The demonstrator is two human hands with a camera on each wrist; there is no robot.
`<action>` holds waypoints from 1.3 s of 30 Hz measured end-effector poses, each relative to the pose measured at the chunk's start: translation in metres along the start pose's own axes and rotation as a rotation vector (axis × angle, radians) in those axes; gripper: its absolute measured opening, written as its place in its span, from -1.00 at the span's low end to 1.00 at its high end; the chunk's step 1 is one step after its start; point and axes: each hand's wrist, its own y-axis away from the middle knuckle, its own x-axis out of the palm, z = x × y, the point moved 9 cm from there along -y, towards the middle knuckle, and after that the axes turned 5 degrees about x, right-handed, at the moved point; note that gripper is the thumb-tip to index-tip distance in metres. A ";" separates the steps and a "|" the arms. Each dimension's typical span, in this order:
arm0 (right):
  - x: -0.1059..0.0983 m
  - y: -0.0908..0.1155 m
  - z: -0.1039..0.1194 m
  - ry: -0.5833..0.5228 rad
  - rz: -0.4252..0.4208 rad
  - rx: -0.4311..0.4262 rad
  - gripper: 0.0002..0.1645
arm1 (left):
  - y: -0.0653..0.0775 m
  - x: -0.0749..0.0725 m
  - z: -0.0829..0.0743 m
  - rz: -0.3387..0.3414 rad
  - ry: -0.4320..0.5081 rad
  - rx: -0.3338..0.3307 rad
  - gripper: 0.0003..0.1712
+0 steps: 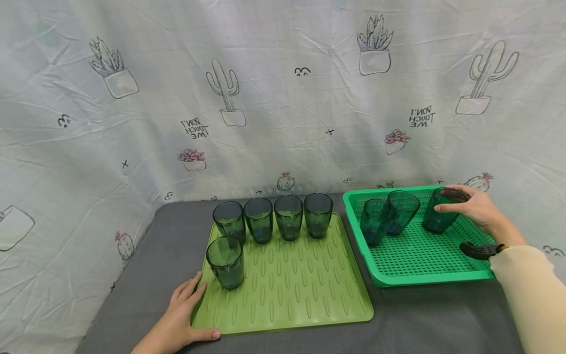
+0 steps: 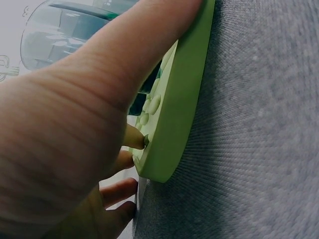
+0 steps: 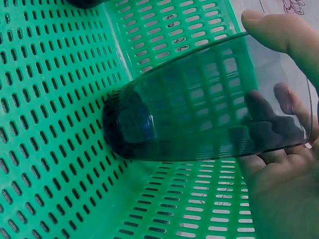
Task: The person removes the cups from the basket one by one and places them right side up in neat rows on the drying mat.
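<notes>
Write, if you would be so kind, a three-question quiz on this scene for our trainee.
1. Count: how many glasses stand on the light-green mat?
2. True or false: the left grip holds a glass.
3. Choose: where is the base of the glass held by the right grip?
A) On the mat
B) Inside the green basket
C) On the grey cloth

Key:
1. Five: four in the back row, one in front.
2. False: it touches the mat's edge.
3. B

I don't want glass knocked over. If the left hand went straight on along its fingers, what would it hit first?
The left hand, touching the green mat, would likely meet the front-left glass first, though depth is unclear.
</notes>
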 end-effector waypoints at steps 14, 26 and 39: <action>0.001 -0.001 -0.004 -0.006 -0.013 0.025 0.08 | 0.001 0.000 -0.001 0.005 0.021 -0.007 0.33; 0.003 0.003 -0.002 -0.030 -0.027 0.023 0.08 | 0.001 -0.001 -0.002 -0.002 -0.004 0.013 0.31; 0.003 0.002 -0.006 -0.033 -0.034 0.028 0.13 | 0.000 0.002 0.003 0.026 0.040 -0.016 0.31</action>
